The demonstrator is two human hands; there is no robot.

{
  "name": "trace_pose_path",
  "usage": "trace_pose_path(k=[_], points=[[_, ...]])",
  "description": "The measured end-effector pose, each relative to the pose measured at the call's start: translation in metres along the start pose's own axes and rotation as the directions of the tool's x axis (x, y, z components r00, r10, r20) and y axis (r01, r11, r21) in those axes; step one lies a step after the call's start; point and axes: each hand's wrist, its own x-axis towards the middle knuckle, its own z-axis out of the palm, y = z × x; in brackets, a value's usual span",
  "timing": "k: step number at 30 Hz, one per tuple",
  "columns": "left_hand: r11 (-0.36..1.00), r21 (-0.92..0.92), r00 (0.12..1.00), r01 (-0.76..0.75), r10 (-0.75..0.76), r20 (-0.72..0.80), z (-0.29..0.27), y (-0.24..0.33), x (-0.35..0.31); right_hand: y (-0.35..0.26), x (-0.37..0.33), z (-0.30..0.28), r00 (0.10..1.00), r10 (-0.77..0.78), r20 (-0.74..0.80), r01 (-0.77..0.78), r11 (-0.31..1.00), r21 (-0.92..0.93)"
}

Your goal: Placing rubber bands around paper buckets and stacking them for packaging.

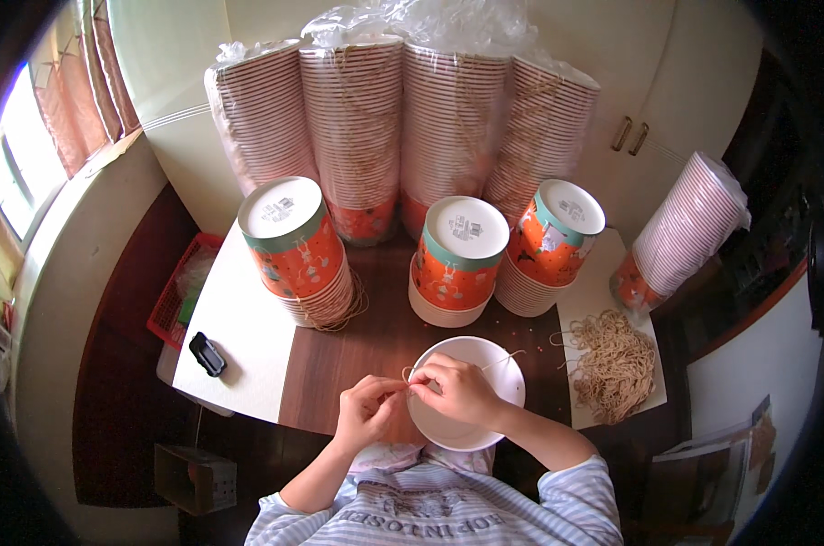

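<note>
Over a white round bowl point(514, 382) near the table's front edge, both my hands come together. My left hand point(369, 411) is closed, its thumb and forefinger pinching a thin beige cord point(516, 355). The fingers of my right hand point(455, 389) pinch the same cord just beside the left fingertips. A small loop of it rises above the pinch, and a loose end crosses the bowl's right rim. What exactly lies between the fingertips is too small to make out. A heap of matching cord point(614, 366) lies at the table's right.
Upturned orange paper tubs with green bands stand in stacks at left point(294, 250), middle point(460, 259) and right point(555, 246). Tall plastic-wrapped stacks point(353, 127) rise behind; another wrapped stack point(680, 232) leans at right. A small black case point(207, 354) and red basket point(168, 300) are at left.
</note>
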Motion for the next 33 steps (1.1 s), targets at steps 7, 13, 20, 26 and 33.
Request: trace_pose_path(k=[7, 13, 20, 26, 33], points=[[0.992, 0.027, 0.993, 0.119, -0.120, 0.003, 0.004, 0.003, 0.001, 0.001, 0.000, 0.001, 1.000, 0.002, -0.001, -0.002, 1.000, -0.015], [0.987, -0.117, 0.990, 0.112, -0.101, 0.094, -0.001, 0.000, 0.001, 0.000, -0.001, 0.001, 1.000, 0.011, 0.013, -0.011, 1.000, -0.026], [0.713, -0.605, 0.930, 0.354, -0.197, 0.312, -0.009, 0.003, 0.008, -0.007, 0.001, -0.007, 0.999, 0.006, 0.034, -0.006, 1.000, 0.006], [0.566, -0.728, 0.922, 0.387, -0.212, 0.325, -0.009, 0.006, 0.013, -0.015, -0.002, -0.022, 0.999, 0.038, 0.029, -0.044, 0.966, 0.254], [0.592, -0.699, 0.915, 0.401, -0.216, 0.341, -0.007, 0.015, 0.021, -0.014, -0.001, -0.020, 0.981, -0.192, 0.012, 0.190, 0.979, 0.076]])
